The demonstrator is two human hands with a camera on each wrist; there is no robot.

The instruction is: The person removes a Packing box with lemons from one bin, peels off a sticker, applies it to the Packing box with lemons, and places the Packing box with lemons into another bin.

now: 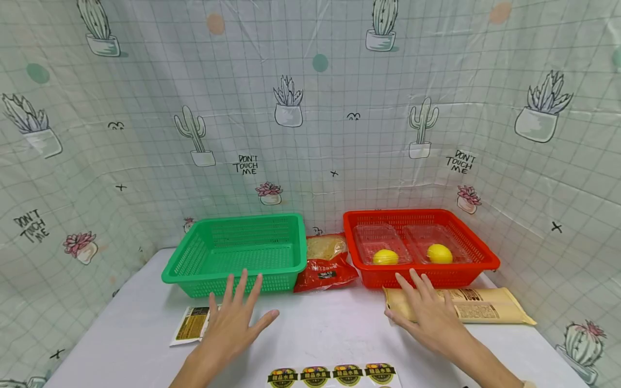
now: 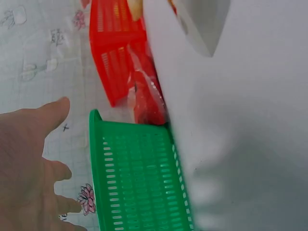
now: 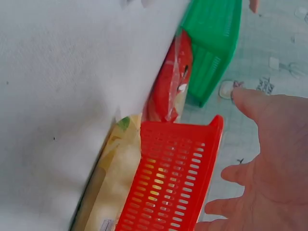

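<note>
My left hand [image 1: 232, 322] is raised with fingers spread, holding nothing. It hovers in front of the green basket [image 1: 233, 289] and partly covers a small white-and-brown packet [image 1: 190, 325]. With its fingers spread too, my right hand [image 1: 429, 318] holds nothing. In the head view it overlaps a long yellow package [image 1: 490, 306], just before the red basket [image 1: 422, 277]. Inside the red basket are two clear plastic trays, with a yellow lemon [image 1: 385, 257] in the left one and another lemon [image 1: 439, 253] in the right one. Only the green basket's mesh bottom shows inside it.
A red-and-clear food bag [image 1: 326, 264] stands between the baskets. At the table's near edge lies a sheet of round fruit stickers [image 1: 332, 376]. A cactus-print curtain [image 1: 310, 145] encloses the white table [image 1: 320, 323] at the back and sides.
</note>
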